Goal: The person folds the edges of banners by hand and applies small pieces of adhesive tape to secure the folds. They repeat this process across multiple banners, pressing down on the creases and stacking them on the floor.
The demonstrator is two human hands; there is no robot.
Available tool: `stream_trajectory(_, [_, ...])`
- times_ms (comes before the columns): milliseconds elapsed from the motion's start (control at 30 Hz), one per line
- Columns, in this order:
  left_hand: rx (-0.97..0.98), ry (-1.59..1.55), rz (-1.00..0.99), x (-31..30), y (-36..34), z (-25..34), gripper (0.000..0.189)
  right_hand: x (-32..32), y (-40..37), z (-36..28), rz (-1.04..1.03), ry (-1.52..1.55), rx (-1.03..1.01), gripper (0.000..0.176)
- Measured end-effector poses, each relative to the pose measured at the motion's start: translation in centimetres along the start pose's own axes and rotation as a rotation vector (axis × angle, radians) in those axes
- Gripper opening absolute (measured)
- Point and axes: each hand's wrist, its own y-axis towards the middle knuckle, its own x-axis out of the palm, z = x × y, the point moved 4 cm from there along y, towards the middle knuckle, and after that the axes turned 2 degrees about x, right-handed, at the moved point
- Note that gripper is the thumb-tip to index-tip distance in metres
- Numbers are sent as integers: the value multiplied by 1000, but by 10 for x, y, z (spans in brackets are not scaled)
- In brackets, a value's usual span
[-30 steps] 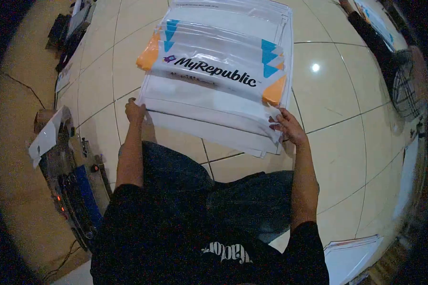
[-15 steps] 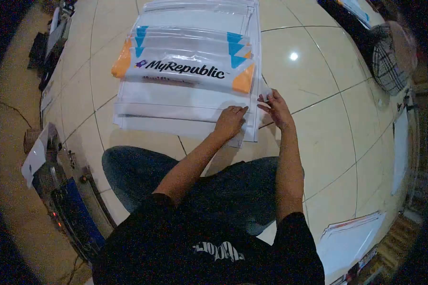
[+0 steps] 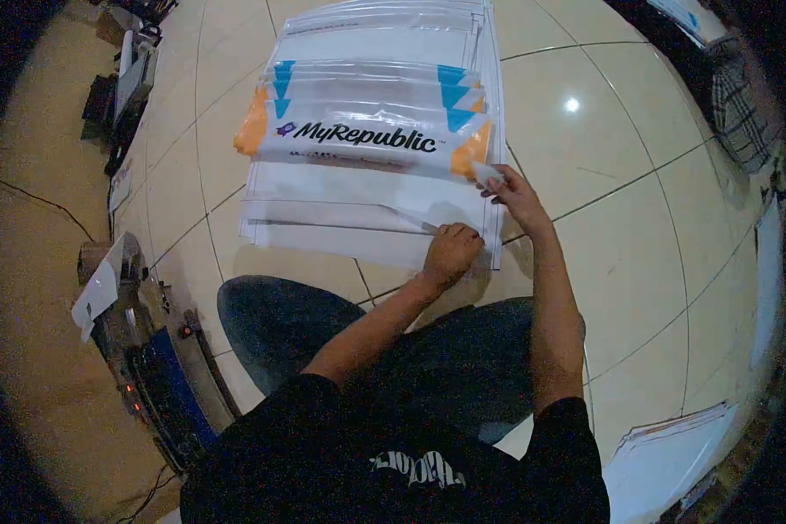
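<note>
A stack of white printed sheets (image 3: 323,188) lies on the floor in front of my crossed legs. Across its middle rests a glossy, pleated "MyRepublic" banner (image 3: 358,118) with orange and blue corners. My left hand (image 3: 454,253) is closed on the near edge of the top sheet by the right corner, where the sheet creases upward. At the stack's right edge, my right hand (image 3: 517,201) pinches a small whitish translucent strip (image 3: 486,173) between thumb and fingers. The strip's tip overlaps the banner's orange corner. Fingertips of the left hand are partly hidden.
Pale floor tiles (image 3: 620,227) surround the stack. More white sheets (image 3: 672,445) lie at lower right. To my left stands a dark and blue device (image 3: 162,393) with red lights, a white panel (image 3: 100,293) beside it. Checked cloth (image 3: 742,113) appears at upper right.
My left hand has drawn nearer to my body, creasing the top sheet. My right hand, with the strip, has come left over the sheet's edge. The whole view has shifted slightly.
</note>
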Motion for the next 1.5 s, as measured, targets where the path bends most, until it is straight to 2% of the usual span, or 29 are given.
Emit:
stream_trajectory(133, [-77, -69, 67, -6, -32, 10, 18, 46, -1, -6, -22, -201, 2, 45])
stream_trajectory(167, [-84, -68, 71, -7, -32, 9, 18, 56, 2, 1, 23, -176, -85, 49])
stream_trajectory(233, [-21, -171, 253, -17, -32, 9, 22, 71, 8, 9, 1, -306, -28, 50])
stream_trajectory(267, [-27, -171, 257, -11, -37, 6, 22, 79, 10, 11, -15, -431, 27, 50])
stream_trajectory(333, [-167, -330, 135, 19, -50, -7, 22, 96, 7, -2, -6, -490, -32, 48])
stream_trajectory(467, [-75, -282, 260, 18, -53, -3, 17, 113, 11, -1, 3, -613, 6, 46])
stream_trajectory(533, [-106, -220, 22, 9, -48, 1, 17, 120, 15, 0, -15, -627, -31, 45])
stream_trajectory(567, [-112, -218, 26, 8, -48, 0, 17, 123, 18, 2, -22, -630, -33, 45])
stream_trajectory(633, [-182, -207, -164, 18, -48, -2, 18, 127, 20, 9, -7, -642, -54, 43])
stream_trajectory(667, [-185, -211, -163, 22, -52, -3, 18, 129, 21, 11, -10, -644, -51, 43])
stream_trajectory(733, [-131, -337, 13, 26, -56, -5, 19, 133, 22, 12, 24, -738, -116, 39])
stream_trajectory(767, [-133, -340, 15, 23, -54, -4, 19, 133, 23, 14, 21, -742, -115, 39])
stream_trajectory(833, [-140, -252, -111, 21, -49, -3, 19, 135, 25, 18, 40, -783, -137, 38])
stream_trajectory(967, [-169, -240, -198, 31, -49, -4, 23, 140, 26, 10, 32, -822, -152, 38])
stream_trajectory(1033, [-365, -456, -283, 45, -52, -10, 24, 142, 26, 8, 13, -814, -185, 38])
stream_trajectory(1067, [-368, -457, -283, 54, -55, -11, 24, 143, 26, 8, 10, -814, -185, 38])
stream_trajectory(1133, [-191, -359, -17, 58, -56, -10, 25, 146, 26, 7, 11, -849, -191, 36])
stream_trajectory(1167, [-192, -357, -17, 53, -55, -10, 25, 147, 26, 6, 10, -848, -192, 36])
stream_trajectory(1233, [-283, -343, -183, 50, -55, -10, 27, 151, 25, 1, 4, -970, -260, 35])
stream_trajectory(1267, [-283, -342, -183, 45, -52, -10, 27, 154, 23, -4, 5, -970, -261, 35])
stream_trajectory(1333, [-387, -392, -557, 49, -51, -11, 34, 162, 21, -12, -15, -1072, -234, 32])
stream_trajectory(1367, [-386, -391, -558, 54, -54, -11, 34, 165, 20, -17, -14, -1071, -234, 32])
stream_trajectory(1433, [-217, -231, -77, 56, -57, -10, 44, 170, 17, -24, -53, -1107, -228, 30])
stream_trajectory(1500, [-241, -326, -113, 67, -62, -15, 47, 173, 18, -16, -21, -1111, -249, 29])
